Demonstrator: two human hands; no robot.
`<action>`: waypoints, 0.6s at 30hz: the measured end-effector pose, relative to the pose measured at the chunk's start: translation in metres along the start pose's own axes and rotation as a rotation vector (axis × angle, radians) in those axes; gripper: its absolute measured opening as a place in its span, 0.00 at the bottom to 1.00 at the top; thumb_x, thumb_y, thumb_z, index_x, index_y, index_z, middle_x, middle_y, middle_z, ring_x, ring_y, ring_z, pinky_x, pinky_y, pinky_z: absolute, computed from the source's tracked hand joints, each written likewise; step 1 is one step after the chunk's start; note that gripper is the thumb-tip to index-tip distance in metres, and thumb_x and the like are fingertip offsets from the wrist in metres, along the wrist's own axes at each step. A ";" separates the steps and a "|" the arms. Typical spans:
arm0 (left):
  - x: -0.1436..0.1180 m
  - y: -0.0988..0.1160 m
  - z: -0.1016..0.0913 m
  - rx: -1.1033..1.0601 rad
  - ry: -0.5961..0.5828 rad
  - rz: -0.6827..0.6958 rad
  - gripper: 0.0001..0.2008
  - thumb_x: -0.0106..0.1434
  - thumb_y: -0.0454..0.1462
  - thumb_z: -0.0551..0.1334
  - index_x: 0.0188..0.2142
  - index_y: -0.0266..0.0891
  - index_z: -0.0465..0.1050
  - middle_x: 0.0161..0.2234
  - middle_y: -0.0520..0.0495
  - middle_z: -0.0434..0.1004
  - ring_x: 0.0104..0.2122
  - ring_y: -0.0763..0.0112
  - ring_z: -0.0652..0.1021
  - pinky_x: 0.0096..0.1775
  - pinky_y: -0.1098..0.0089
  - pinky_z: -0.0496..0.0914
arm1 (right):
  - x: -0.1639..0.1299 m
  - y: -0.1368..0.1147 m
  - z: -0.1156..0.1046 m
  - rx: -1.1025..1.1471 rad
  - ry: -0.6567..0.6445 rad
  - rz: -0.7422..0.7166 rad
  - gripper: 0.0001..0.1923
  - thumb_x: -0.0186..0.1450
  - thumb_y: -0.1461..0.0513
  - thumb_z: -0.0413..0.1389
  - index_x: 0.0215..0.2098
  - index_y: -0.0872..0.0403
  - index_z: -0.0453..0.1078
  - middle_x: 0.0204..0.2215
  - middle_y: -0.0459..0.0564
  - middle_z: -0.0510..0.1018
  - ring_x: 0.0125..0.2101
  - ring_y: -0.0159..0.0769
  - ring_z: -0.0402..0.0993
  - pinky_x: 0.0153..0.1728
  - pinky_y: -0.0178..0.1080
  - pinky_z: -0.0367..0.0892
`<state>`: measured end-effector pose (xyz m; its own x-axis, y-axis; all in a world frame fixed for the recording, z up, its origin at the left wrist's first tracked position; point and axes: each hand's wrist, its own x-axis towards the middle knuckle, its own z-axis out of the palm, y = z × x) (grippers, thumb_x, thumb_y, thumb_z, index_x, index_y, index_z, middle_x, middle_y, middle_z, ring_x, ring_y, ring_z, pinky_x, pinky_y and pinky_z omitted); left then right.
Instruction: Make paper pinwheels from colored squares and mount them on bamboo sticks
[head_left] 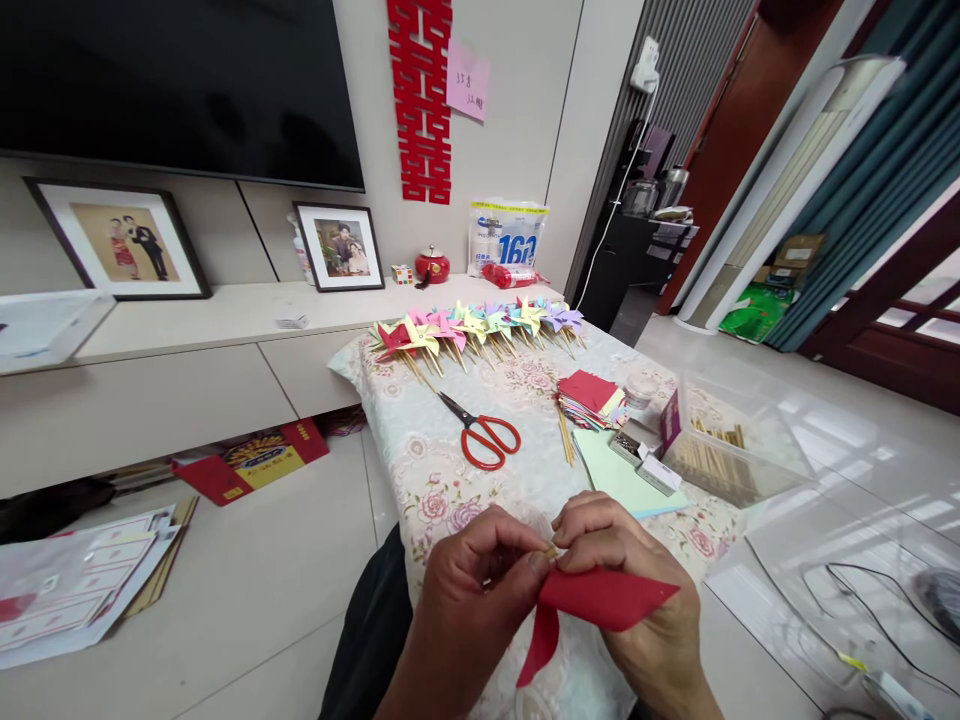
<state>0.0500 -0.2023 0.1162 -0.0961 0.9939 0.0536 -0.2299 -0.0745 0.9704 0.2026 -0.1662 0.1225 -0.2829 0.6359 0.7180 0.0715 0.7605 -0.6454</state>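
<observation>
Mid-frame on table: scissors (484,436), row of pinwheels (480,325), paper stack (592,398), stick box (731,440). Bottom centre: left hand (472,585) and right hand (626,580), fingertips pinched together on red paper (600,598) and small stick end.

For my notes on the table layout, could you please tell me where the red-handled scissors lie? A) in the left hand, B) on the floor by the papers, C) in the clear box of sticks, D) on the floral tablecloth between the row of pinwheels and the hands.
D: the scissors lie flat on the tablecloth, nearer than the pinwheels, untouched by either hand.
</observation>
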 end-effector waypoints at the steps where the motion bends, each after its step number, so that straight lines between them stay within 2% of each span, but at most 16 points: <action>1: 0.000 0.000 0.000 0.006 0.002 0.003 0.07 0.56 0.39 0.68 0.25 0.38 0.78 0.23 0.50 0.72 0.25 0.73 0.69 0.28 0.73 0.63 | -0.001 0.000 0.000 0.002 0.000 -0.001 0.06 0.68 0.66 0.59 0.33 0.51 0.74 0.32 0.47 0.77 0.35 0.36 0.76 0.38 0.39 0.72; 10: -0.003 0.003 0.001 0.068 0.014 0.024 0.07 0.56 0.37 0.67 0.24 0.39 0.76 0.23 0.52 0.71 0.25 0.74 0.69 0.28 0.73 0.64 | 0.004 -0.006 0.001 -0.014 -0.004 0.016 0.07 0.69 0.63 0.59 0.31 0.51 0.74 0.29 0.47 0.79 0.32 0.34 0.77 0.36 0.38 0.73; 18: -0.003 0.001 0.001 0.108 0.034 0.042 0.06 0.56 0.37 0.67 0.24 0.39 0.75 0.23 0.52 0.70 0.25 0.73 0.68 0.28 0.72 0.64 | 0.003 -0.004 0.000 -0.021 -0.013 0.002 0.07 0.68 0.64 0.60 0.31 0.51 0.73 0.29 0.46 0.80 0.31 0.34 0.78 0.41 0.40 0.74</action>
<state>0.0510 -0.2050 0.1176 -0.1370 0.9867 0.0879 -0.1195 -0.1046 0.9873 0.2011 -0.1671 0.1276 -0.2950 0.6360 0.7130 0.0925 0.7618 -0.6412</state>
